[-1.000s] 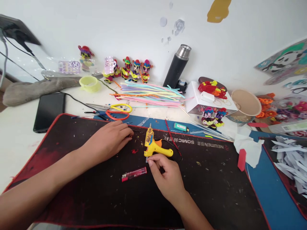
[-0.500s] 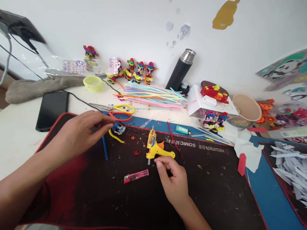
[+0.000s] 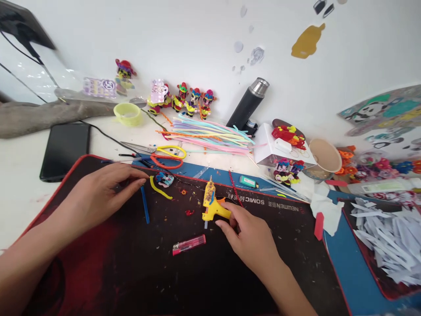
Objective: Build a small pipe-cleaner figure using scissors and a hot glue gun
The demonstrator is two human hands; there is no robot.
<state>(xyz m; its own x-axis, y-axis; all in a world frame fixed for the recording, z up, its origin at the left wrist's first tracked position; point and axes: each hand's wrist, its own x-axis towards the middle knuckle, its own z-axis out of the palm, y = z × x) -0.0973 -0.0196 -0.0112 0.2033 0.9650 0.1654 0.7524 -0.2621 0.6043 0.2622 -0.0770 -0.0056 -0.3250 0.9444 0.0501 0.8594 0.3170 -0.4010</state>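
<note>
A yellow hot glue gun (image 3: 210,206) lies on the dark desk mat, nozzle pointing to the back, a clear glue stick poking out of its rear. My right hand (image 3: 250,235) has its fingers around the handle end, thumb apart on the near side. Over the mat's left part, my left hand (image 3: 105,188) is closed in a pinch; what its fingertips hold, if anything, I cannot make out. Just below those fingertips is a blue strip (image 3: 144,205). Right of them lie a bent yellow pipe cleaner (image 3: 160,189) and a small blue-and-white doll head (image 3: 164,178).
A pink lighter (image 3: 189,245) lies in front of the glue gun. Behind are scissors (image 3: 167,157), a pile of pastel pipe cleaners (image 3: 210,136), a black thermos (image 3: 245,105) and a white box (image 3: 268,145). Paper strips (image 3: 384,237) are heaped at right; a phone (image 3: 66,151) lies left.
My right hand has moved forward onto the glue gun's handle. My left hand has shifted slightly left and down, still pinched. The camera view has turned a little.
</note>
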